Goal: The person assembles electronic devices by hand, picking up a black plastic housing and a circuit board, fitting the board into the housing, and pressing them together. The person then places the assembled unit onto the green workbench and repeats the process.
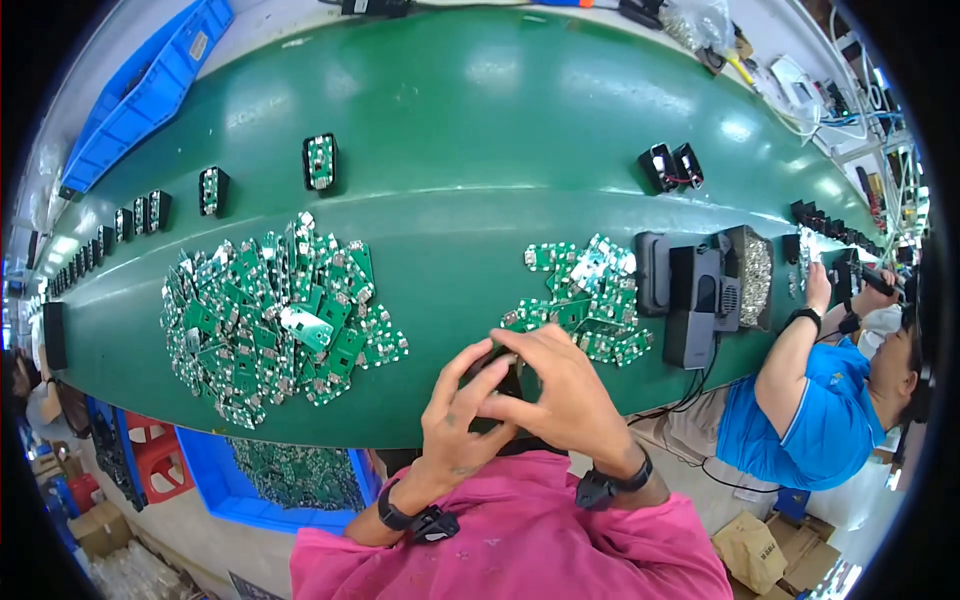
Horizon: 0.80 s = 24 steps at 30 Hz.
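Just past the table's near edge, my left hand (pixel 462 408) and my right hand (pixel 562 385) are closed around a small black plastic case (pixel 514 382). Fingers of both hands cover most of the case, so its inside is hard to make out. To the left of my hands spreads a large heap of green circuit boards (pixel 250 345). A smaller pile of circuit boards (pixel 572 312) lies right behind my right hand. Farther back on the left stands a black case holding a green board (pixel 320 162). Two black cases with red wires (pixel 660 168) stand at the back right.
Dark grey devices (pixel 690 310) and a tray of small metal parts (pixel 758 285) stand right of the small pile. A blue bin (pixel 150 95) sits far left; a blue crate of boards (pixel 215 480) is below the table edge. A co-worker in blue (pixel 800 430) works at right.
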Each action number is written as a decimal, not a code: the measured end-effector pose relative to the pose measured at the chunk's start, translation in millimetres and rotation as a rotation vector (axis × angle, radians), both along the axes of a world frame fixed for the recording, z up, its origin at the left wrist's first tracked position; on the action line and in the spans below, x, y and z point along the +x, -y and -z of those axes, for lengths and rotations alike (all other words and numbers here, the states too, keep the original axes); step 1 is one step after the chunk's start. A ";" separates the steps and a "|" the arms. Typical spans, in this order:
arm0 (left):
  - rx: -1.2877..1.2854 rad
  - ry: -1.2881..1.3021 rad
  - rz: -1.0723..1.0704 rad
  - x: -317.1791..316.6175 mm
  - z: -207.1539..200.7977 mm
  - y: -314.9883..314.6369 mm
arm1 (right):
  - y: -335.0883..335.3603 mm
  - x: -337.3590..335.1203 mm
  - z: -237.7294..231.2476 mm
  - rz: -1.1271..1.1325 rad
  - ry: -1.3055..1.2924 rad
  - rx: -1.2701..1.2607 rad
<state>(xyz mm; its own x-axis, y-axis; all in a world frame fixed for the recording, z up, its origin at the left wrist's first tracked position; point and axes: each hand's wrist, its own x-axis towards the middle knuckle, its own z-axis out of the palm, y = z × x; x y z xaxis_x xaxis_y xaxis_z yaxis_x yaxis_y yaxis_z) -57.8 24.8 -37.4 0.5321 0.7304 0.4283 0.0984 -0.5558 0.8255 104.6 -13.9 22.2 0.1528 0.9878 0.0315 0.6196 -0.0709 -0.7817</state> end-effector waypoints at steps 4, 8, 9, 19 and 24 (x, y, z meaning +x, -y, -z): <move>-0.599 0.136 -0.016 -20.2 -0.2 3.4 | 13.7 3.8 18.0 0.296 0.258 0.071; -0.631 0.098 -0.127 -20.7 -6.3 -10.7 | 12.4 -10.5 36.4 0.251 0.412 0.043; -0.637 0.113 -0.149 -20.3 -6.1 -10.4 | 13.0 -10.9 38.2 0.240 0.411 0.045; -0.579 0.177 -0.158 -22.7 3.7 -10.6 | 20.3 -6.9 34.3 0.334 -0.384 -0.073; -0.636 0.124 -0.094 -22.3 -1.3 -8.9 | 21.0 -3.2 20.1 0.140 -1.101 -0.168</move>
